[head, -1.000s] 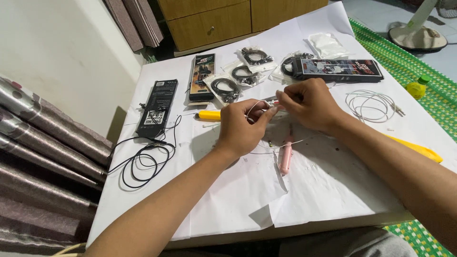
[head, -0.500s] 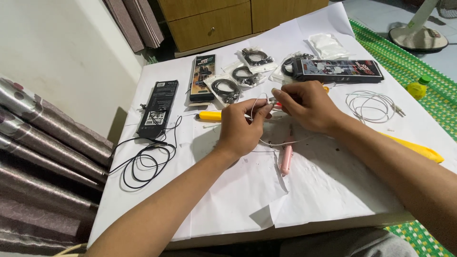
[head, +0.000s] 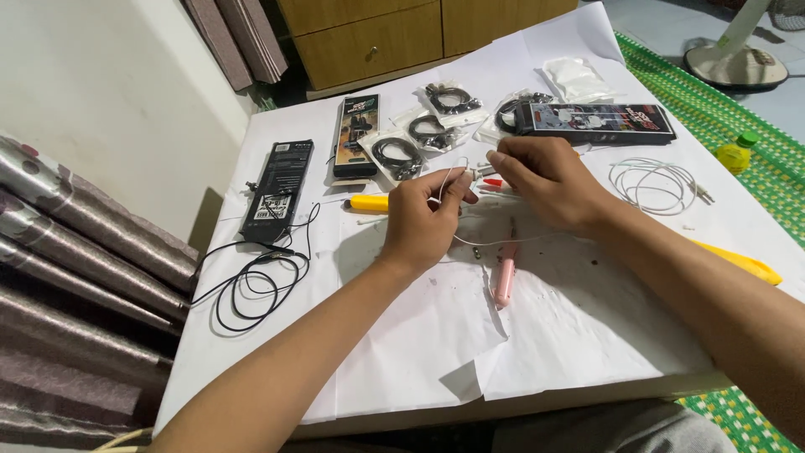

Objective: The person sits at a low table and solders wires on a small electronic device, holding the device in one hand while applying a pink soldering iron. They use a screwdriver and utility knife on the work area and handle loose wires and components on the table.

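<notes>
Hands barely shifted; white paper-covered table (head: 587,335) unchanged. Left hand (head: 423,222) and right hand (head: 545,180) pinch a thin white cable (head: 457,168) between them above mid-table. Clear plastic bags (head: 398,155) holding coiled black cables lie behind; pink pen-shaped tool (head: 505,277) near.

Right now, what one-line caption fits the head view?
Both hands, left hand and right hand, pinch a thin white cable above a paper-covered table, pink pen-shaped tool below.

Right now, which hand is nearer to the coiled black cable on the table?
Left. The left hand is apart from the coiled black cable, up and to its right; the right hand lies farther right, beyond the left hand.
</notes>
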